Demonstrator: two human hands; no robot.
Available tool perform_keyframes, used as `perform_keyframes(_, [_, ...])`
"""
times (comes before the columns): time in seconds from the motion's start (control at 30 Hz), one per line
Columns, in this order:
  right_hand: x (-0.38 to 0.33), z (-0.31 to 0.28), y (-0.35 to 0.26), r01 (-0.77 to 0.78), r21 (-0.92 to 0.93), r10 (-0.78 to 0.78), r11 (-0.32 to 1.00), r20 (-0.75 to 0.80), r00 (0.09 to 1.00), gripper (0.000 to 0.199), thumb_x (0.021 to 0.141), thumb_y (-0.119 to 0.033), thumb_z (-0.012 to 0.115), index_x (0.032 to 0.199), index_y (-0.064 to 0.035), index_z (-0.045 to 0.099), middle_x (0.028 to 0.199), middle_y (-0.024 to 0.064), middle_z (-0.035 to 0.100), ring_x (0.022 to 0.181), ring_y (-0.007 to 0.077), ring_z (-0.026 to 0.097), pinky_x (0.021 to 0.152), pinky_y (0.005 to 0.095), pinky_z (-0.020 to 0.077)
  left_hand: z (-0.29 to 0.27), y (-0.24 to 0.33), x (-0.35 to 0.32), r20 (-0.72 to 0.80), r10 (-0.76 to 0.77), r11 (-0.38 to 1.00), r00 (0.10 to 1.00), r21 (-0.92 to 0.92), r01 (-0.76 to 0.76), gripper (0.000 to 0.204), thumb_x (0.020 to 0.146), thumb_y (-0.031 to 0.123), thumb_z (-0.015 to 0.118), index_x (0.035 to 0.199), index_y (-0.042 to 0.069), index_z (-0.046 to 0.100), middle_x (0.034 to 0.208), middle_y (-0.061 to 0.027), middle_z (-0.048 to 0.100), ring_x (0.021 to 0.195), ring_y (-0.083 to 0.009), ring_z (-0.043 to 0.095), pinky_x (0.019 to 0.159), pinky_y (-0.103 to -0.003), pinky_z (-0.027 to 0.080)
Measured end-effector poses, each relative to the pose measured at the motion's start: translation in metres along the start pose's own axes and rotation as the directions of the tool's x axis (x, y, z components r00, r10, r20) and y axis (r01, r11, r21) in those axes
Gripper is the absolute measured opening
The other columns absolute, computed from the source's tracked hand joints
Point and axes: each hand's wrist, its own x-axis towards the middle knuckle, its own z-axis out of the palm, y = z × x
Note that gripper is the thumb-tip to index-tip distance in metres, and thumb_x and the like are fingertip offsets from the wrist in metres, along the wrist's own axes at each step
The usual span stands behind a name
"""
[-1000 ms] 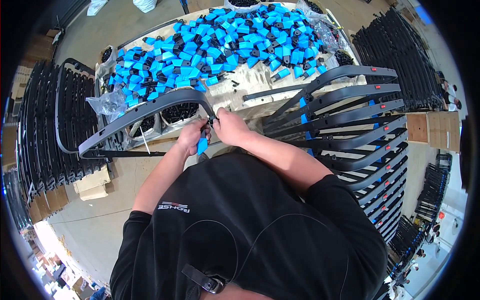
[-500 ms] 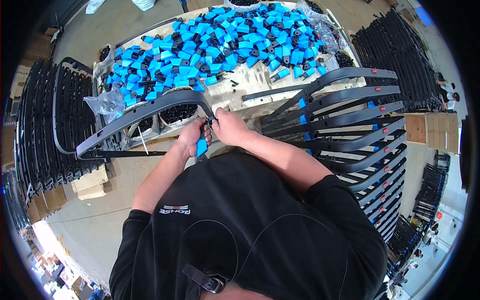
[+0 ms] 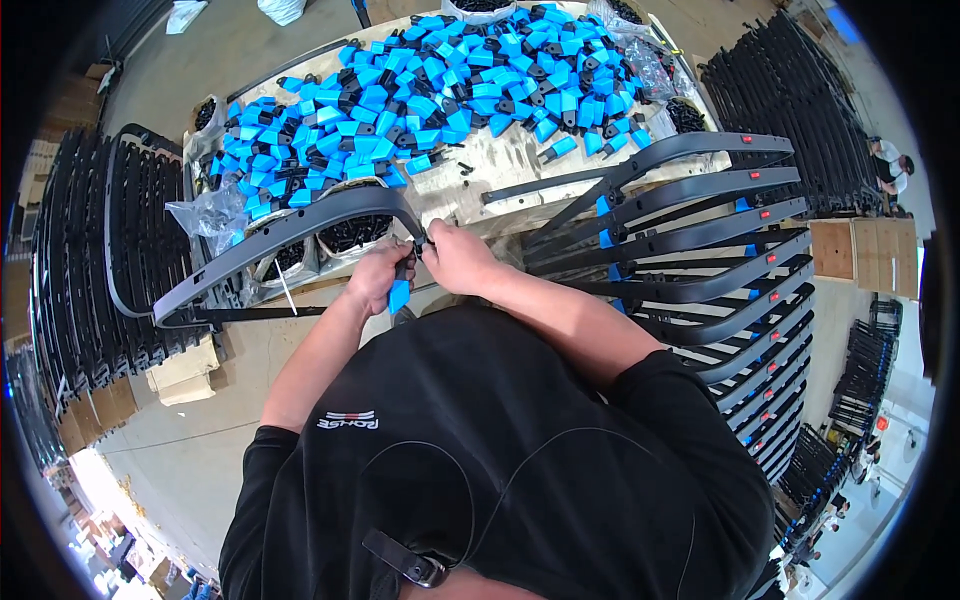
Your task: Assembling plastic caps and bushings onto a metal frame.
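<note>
A curved dark grey frame (image 3: 270, 234) lies over the table's near left edge and bends down toward me at its right end. My left hand (image 3: 376, 275) is closed around a blue-and-black end piece (image 3: 399, 296), which sits at that bent end of the frame. Just to its right, my right hand (image 3: 453, 257) has its fingers closed on the frame's end, thumb and fingertips close to the joint. Fingers cover the exact spot where the end piece and the frame meet.
A large pile of blue-and-black end pieces (image 3: 400, 100) covers much of the table (image 3: 510, 160). Sacks of small black parts (image 3: 357, 232) stand along its near edge. More curved frames (image 3: 700, 240) are stacked at right, and others (image 3: 75, 250) at left. A clear plastic bag (image 3: 212, 215) lies at the table's left.
My left hand and the blue-and-black end piece have shifted slightly left and up, with the end piece turned a little. My right hand and the frame are nearly unmoved.
</note>
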Motion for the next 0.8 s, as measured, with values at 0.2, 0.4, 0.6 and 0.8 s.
perform_keyframes(0.2, [0.0,-0.003,-0.002,0.0,0.015,-0.001,1.0,0.011,1.0,0.027,0.095,-0.02,0.059,0.104,0.0049,0.053,0.092,0.0267,0.068,0.088,0.0457,0.068,0.078,0.0549,0.053,-0.012,-0.007,0.0,0.052,0.271,0.898,0.961,0.346,-0.272,0.01,0.098,0.015,0.067,0.098,0.006,0.063,0.077,0.002,0.057,0.065,-0.0087,0.05,0.057,-0.027,0.043])
perform_keyframes(0.4, [0.0,-0.005,-0.003,-0.021,0.024,0.02,0.999,0.036,0.999,0.027,0.095,-0.02,0.059,0.104,0.0053,0.052,0.092,0.0274,0.068,0.089,0.046,0.067,0.079,0.0556,0.0526,-0.01,-0.015,0.0,0.035,0.55,0.643,0.834,0.619,-0.45,0.011,0.092,0.009,0.073,0.101,0.004,0.067,0.08,0.0026,0.062,0.069,-0.007,0.054,0.063,-0.026,0.046])
perform_keyframes(0.6, [0.0,-0.004,-0.002,-0.018,0.022,0.017,1.0,0.033,0.999,0.027,0.095,-0.02,0.059,0.104,0.005,0.053,0.092,0.0277,0.068,0.089,0.0462,0.067,0.079,0.0556,0.0526,-0.005,-0.018,0.0,0.027,0.643,0.543,0.765,0.688,-0.481,0.01,0.093,0.009,0.071,0.1,0.004,0.068,0.079,0.0015,0.063,0.069,-0.007,0.055,0.062,-0.026,0.047])
perform_keyframes(0.8, [0.0,-0.005,-0.003,-0.018,0.027,0.017,0.999,0.033,0.999,0.028,0.095,-0.02,0.06,0.104,0.0048,0.053,0.092,0.0277,0.068,0.09,0.0461,0.067,0.079,0.0556,0.0525,-0.002,-0.015,-0.005,-0.039,0.54,0.716,0.841,0.546,-0.435,0.011,0.095,0.01,0.069,0.1,0.001,0.068,0.076,-0.0002,0.063,0.064,-0.0068,0.054,0.058,-0.026,0.045])
